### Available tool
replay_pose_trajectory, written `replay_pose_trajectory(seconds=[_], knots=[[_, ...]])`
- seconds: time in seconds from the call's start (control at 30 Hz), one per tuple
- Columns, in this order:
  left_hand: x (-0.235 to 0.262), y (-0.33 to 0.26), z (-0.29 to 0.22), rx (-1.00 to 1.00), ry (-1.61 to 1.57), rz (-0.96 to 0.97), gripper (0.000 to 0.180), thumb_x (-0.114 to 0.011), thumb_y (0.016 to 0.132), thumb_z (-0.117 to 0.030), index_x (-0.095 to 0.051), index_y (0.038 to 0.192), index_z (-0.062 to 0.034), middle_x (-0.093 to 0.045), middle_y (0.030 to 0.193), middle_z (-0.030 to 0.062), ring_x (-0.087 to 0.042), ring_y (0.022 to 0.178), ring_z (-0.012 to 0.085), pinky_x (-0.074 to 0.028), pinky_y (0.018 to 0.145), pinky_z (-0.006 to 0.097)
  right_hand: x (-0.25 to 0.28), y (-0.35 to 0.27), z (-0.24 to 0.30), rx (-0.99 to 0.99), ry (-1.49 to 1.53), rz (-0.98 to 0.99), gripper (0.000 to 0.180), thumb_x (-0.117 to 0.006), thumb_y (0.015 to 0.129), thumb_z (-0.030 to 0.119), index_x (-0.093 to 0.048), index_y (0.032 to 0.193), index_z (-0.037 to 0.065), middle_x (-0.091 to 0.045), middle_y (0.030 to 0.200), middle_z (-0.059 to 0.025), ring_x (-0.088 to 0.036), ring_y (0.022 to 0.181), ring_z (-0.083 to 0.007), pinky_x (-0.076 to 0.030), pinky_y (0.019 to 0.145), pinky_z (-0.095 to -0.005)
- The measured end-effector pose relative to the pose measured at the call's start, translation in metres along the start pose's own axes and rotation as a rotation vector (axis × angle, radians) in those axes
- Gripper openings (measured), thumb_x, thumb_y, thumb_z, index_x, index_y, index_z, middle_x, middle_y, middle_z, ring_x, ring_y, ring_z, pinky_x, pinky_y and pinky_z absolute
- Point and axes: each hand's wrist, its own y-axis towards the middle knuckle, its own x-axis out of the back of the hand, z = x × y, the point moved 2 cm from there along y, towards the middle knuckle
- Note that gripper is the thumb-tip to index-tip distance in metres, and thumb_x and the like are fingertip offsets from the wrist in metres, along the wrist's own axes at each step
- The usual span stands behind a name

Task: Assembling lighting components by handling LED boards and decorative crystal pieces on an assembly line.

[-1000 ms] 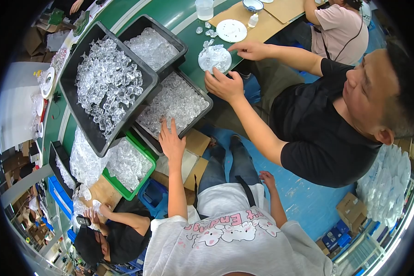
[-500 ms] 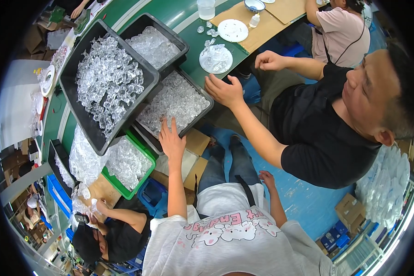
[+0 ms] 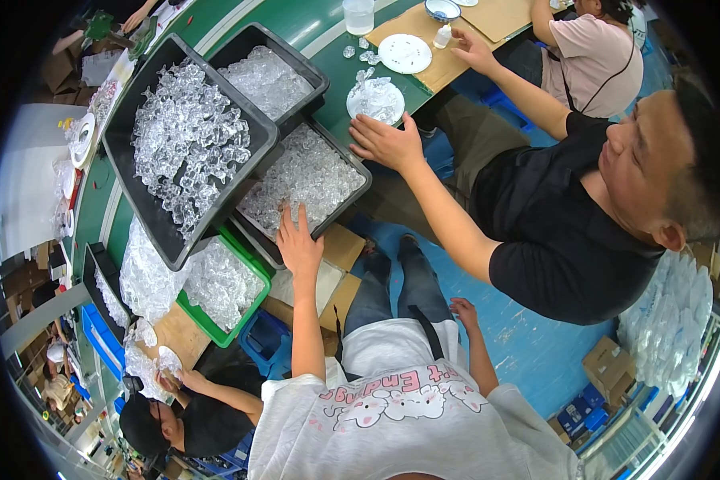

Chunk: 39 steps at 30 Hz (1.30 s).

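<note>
at the near edge of the green counter (image 3: 328, 76) our left hand (image 3: 299, 244) lies flat on the rim of a black bin (image 3: 340, 210), fingers spread a little apart and pointing up toward the counter's far side, clamped on nothing. this bin runs long from the counter's near edge toward its middle and is full of small clear plastic pieces (image 3: 304, 176). just to its left a larger black bin (image 3: 140, 212) sits tilted across the others, heaped with bigger clear parts, and a third black bin (image 3: 300, 68) lies beyond. a green bin (image 3: 244, 308) at the near left corner holds more clear pieces. our left forearm rises straight from the lower edge. our right hand (image 3: 462, 310) rests low by our knee, fingers loosely curled. a co-worker's hand (image 3: 386, 142) lies beside a white plate (image 3: 375, 100).
</note>
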Motion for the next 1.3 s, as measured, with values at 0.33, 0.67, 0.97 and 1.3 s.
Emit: replay_pose_trajectory(seconds=[0.33, 0.67, 0.97, 1.3], knots=[[0.0005, -0.0002, -0.0006, -0.002, -0.012, -0.004, 0.080, -0.074, 0.054, -0.013, -0.037, 0.125, -0.0131, -0.034, 0.129, 0.0126, -0.040, 0.113, 0.0300, -0.037, 0.090, 0.038, 0.0009, -0.0035, 0.0030, -0.026, -0.004, 0.010, 0.025, -0.048, 0.082, 0.024, -0.060, 0.104, 0.016, -0.063, 0.091, -0.0016, -0.058, 0.078, -0.0116, -0.044, 0.065, -0.0279], [0.0001, -0.0005, -0.0004, 0.003, -0.017, -0.004, 0.080, -0.073, 0.054, -0.013, -0.037, 0.125, -0.0129, -0.034, 0.129, 0.0129, -0.040, 0.114, 0.0304, -0.036, 0.090, 0.039, 0.0008, -0.0041, 0.0030, -0.034, -0.005, 0.011, 0.025, -0.047, 0.083, 0.023, -0.059, 0.104, 0.016, -0.062, 0.091, -0.0021, -0.058, 0.078, -0.0117, -0.043, 0.066, -0.0284], [-0.0002, -0.0006, -0.0006, 0.001, -0.014, -0.008, 0.078, -0.073, 0.054, -0.014, -0.038, 0.124, -0.0125, -0.034, 0.130, 0.0133, -0.040, 0.114, 0.0301, -0.036, 0.089, 0.038, 0.0012, -0.0021, 0.0007, 0.025, 0.023, -0.013, 0.024, -0.050, 0.081, 0.023, -0.061, 0.100, 0.015, -0.064, 0.087, -0.0037, -0.060, 0.074, -0.0119, -0.044, 0.058, -0.0269], [-0.0015, -0.0005, -0.0001, 0.005, -0.006, -0.004, 0.078, -0.073, 0.054, -0.014, -0.038, 0.124, -0.0130, -0.034, 0.130, 0.0127, -0.040, 0.114, 0.0297, -0.036, 0.089, 0.038, 0.0013, -0.0012, 0.0016, 0.032, 0.007, -0.016, 0.024, -0.051, 0.081, 0.025, -0.061, 0.101, 0.015, -0.064, 0.087, -0.0039, -0.060, 0.074, -0.0124, -0.044, 0.058, -0.0266]])
